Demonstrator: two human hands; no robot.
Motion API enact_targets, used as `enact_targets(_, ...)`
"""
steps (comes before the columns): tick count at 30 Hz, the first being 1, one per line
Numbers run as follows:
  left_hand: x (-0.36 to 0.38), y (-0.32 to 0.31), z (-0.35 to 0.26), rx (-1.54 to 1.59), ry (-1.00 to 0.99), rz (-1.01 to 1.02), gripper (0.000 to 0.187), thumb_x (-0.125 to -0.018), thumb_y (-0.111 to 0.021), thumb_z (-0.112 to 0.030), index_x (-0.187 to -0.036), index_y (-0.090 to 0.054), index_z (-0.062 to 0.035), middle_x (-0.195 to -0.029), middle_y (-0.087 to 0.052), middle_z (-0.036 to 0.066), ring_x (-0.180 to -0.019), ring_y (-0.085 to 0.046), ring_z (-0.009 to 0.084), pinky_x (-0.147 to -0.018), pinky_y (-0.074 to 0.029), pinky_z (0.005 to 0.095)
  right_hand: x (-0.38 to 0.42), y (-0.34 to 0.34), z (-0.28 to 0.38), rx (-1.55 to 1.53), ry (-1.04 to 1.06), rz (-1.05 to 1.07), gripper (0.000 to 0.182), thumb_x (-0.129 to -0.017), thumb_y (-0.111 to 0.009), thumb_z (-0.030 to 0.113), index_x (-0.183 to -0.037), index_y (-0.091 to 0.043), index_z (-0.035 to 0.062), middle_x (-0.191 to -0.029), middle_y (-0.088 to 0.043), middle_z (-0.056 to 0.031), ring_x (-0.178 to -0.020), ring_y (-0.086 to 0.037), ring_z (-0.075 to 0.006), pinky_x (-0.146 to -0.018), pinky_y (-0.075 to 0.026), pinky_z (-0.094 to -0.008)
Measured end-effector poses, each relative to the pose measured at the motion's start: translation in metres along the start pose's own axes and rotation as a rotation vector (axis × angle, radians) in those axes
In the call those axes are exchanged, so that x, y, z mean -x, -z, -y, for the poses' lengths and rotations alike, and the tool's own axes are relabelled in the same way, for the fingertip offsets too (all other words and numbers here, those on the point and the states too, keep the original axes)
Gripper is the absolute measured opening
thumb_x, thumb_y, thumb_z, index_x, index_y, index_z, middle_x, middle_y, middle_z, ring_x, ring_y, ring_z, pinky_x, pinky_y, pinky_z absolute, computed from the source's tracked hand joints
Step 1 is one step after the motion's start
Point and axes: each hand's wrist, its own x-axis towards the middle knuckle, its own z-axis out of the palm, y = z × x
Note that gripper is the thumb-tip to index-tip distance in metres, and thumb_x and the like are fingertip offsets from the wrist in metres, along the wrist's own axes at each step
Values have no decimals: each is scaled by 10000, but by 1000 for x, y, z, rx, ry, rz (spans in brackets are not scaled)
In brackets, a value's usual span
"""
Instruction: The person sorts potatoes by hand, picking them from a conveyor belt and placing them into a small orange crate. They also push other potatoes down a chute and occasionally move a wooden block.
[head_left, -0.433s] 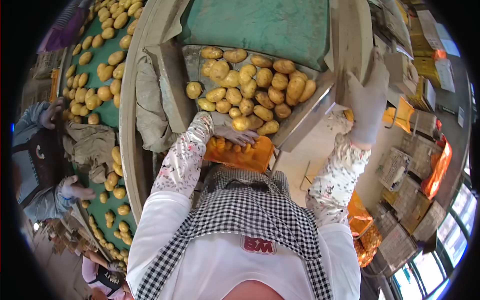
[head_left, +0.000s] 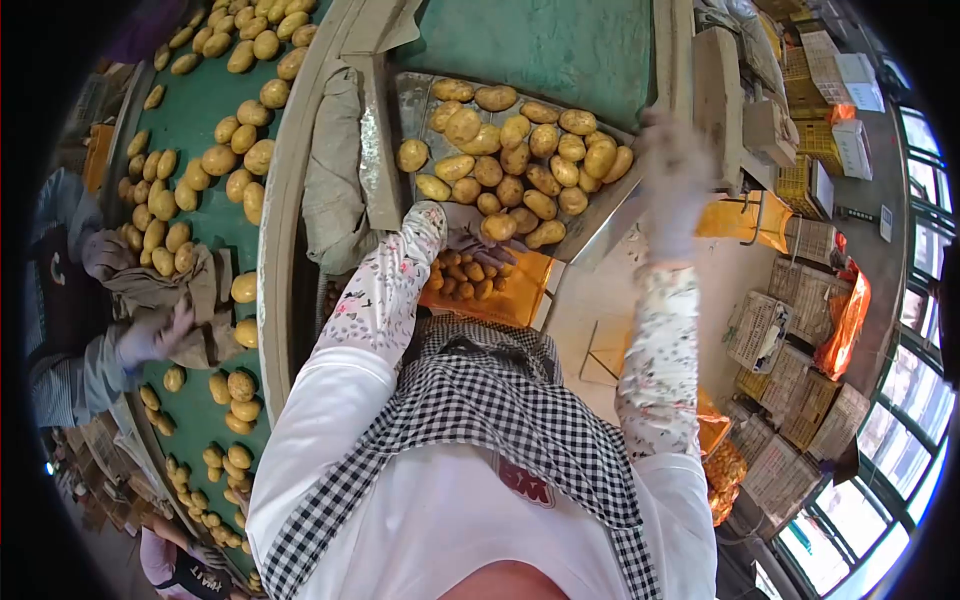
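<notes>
A pile of potatoes [head_left: 515,160] lies on the metal chute [head_left: 410,95] in front of me. My gloved left hand [head_left: 475,238] is at the chute's lower lip, just beneath the pile, its fingers apart and pointing right. Below it, an orange mesh bag [head_left: 525,290] hangs at the lip with several potatoes inside; where the hand meets the bag is partly hidden. My gloved right hand [head_left: 680,175] is over the right side wall of the chute, smeared by motion, so its fingers cannot be made out.
On the left, a green conveyor belt [head_left: 210,110] carries many potatoes. A co-worker's gloved hand [head_left: 155,335] is over it beside a grey cloth [head_left: 165,285]. Stacked crates [head_left: 760,330] and a filled mesh bag [head_left: 723,470] stand to the right.
My right hand has swung left, closer to the chute. My left hand has drawn back slightly from over the bag, showing more potatoes inside. The view has shifted a little.
</notes>
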Motion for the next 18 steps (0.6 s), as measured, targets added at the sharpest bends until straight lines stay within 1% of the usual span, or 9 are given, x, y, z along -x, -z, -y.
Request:
enact_targets(1,2,-7,2,17,-53,36,570,-957,-611,-5,-1497,-433,35,-1525,-515,199,-1359,-551,339,-1108,-499,455,35,-30,4,-115,39,108,135,-917,-686,131,-1045,-727,112,-1024,-703,-79,-952,-675,-274,-864,-545,-397)
enact_targets(2,4,-11,2,31,-107,71,550,-965,-594,0,-1491,-439,39,-1529,-512,199,-1346,-565,328,-1101,-506,455,70,-63,-2,58,285,356,222,-906,-734,216,-1107,-730,124,-1049,-691,-80,-1009,-672,-271,-900,-553,-380)
enact_targets(3,-6,6,17,130,-116,24,487,-966,-558,11,-1442,-474,58,-1400,-614,193,-1288,-598,352,-1070,-525,485,97,-79,31,-125,-1,572,350,-869,-771,280,-1185,-717,139,-1209,-672,-82,-1139,-634,-294,-988,-535,-404)
enact_targets(5,-8,49,53,158,-297,118,501,-960,-551,4,-1452,-468,55,-1395,-609,195,-1272,-605,351,-1077,-514,491,167,-123,24,-16,53,574,366,-826,-791,298,-1173,-736,196,-1469,-567,-58,-1266,-557,-345,-1101,-456,-493)
enact_targets(8,20,26,71,272,-414,-11,509,-959,-550,-61,-1449,-471,53,-1435,-554,218,-1279,-586,349,-1093,-488,513,235,-142,4,-33,172,432,320,-821,-788,277,-1132,-747,215,-1483,-562,-36,-1266,-560,-334,-1090,-464,-475)
enact_targets(10,19,51,88,506,-369,-30,520,-971,-557,-115,-1453,-469,58,-1422,-554,239,-1280,-581,366,-1092,-489,537,245,-135,2,-52,215,491,275,-837,-766,221,-1111,-745,199,-1452,-588,-30,-1255,-568,-335,-1056,-471,-480)
enact_targets(13,42,9,66,413,-358,-88,529,-1024,-554,-264,-1443,-487,53,-1392,-570,243,-1268,-586,374,-1094,-483,565,251,-126,4,-85,127,515,297,-842,-761,202,-1133,-732,147,-1297,-676,-65,-1147,-627,-336,-1002,-495,-464)
enact_targets(16,42,6,59,417,-314,-133,567,-1049,-551,-397,-1418,-523,33,-1320,-623,214,-1226,-615,362,-1075,-497,571,225,-127,27,-149,63,322,334,-862,-740,214,-1182,-712,124,-1175,-705,-89,-1048,-663,-325,-893,-545,-430)
enact_targets(18,43,16,59,375,-317,-149,556,-1051,-558,-437,-1388,-559,5,-1258,-669,168,-1179,-649,325,-1043,-525,545,214,-138,38,9,121,450,395,-892,-712,235,-1264,-662,111,-1127,-704,-109,-1008,-682,-323,-822,-560,-423)
